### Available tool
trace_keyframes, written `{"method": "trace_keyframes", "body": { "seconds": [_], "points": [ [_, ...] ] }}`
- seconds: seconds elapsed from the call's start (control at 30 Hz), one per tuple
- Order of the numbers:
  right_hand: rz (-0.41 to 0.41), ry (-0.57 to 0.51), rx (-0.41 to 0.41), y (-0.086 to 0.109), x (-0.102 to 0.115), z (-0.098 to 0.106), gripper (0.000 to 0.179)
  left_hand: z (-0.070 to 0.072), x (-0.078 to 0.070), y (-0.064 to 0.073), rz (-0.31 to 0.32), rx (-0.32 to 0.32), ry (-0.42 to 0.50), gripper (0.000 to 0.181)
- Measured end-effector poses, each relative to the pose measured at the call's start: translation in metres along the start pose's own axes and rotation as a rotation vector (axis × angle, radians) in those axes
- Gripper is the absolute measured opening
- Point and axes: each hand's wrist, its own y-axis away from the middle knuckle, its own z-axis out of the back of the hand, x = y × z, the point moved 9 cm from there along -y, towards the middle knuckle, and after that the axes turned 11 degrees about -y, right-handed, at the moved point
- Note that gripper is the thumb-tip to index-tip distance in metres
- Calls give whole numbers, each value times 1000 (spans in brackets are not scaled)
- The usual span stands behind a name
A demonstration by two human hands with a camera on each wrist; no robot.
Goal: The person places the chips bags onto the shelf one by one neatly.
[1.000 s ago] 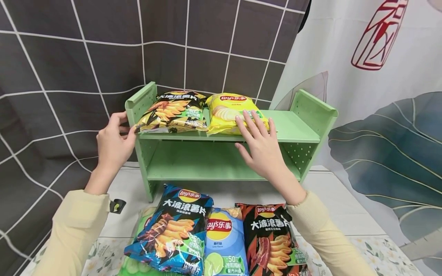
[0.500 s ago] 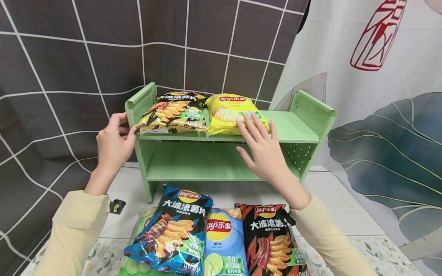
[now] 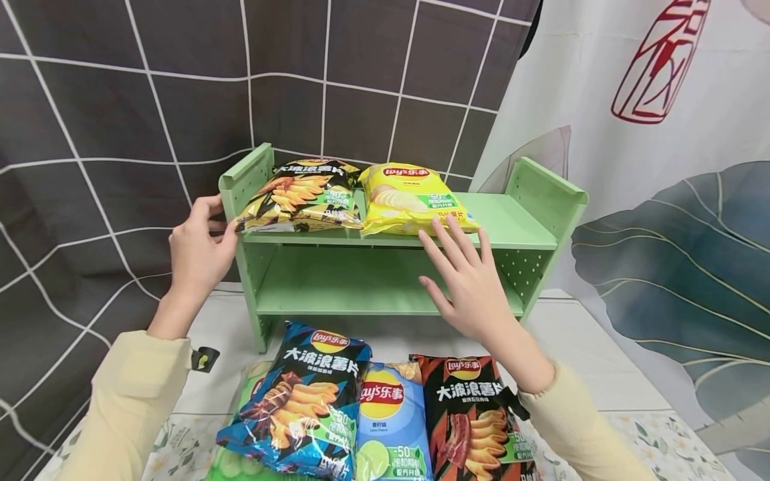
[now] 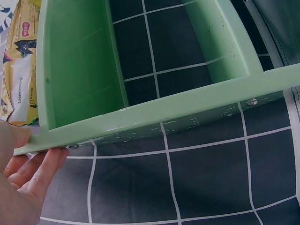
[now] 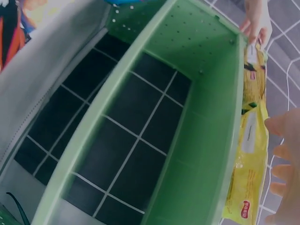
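My left hand (image 3: 201,247) grips the left side panel of a green two-tier shelf (image 3: 385,280), thumb on one face and fingers on the other, as the left wrist view shows. Beside its thumb, a black-and-gold chip bag (image 3: 307,194) lies on the top tier. To the right of that bag sits a yellow Lay's chip bag (image 3: 409,194). With fingers spread, my right hand (image 3: 469,287) hovers at the yellow bag's lower right corner. In the right wrist view its fingers (image 5: 281,173) appear slightly apart from that bag.
In front of the shelf lie a blue-and-black chip bag (image 3: 307,401), overlapping a green one (image 3: 240,461), a light-blue lime bag (image 3: 388,421) and a red-and-black bag (image 3: 475,414). A dark checked curtain (image 3: 373,67) hangs behind.
My right hand has drawn back to the right and down from the yellow chip bag, uncovering more of its front. The left hand and the bags stay in place.
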Motion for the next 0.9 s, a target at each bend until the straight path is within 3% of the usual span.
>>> {"method": "trace_keyframes", "body": {
  "seconds": [0.23, 0.53, 0.9],
  "points": [
    [50, -29, -19, 14, 17, -2, 58, 0, 1, 0, 2, 3, 8, 34],
    [169, -71, -3, 30, 56, -9, 57, 0, 0, 0, 0, 6, 3, 34],
    [208, -77, 128, 46, 93, -18, 55, -1, 1, 0, 5, 1, 14, 34]
  ]
}}
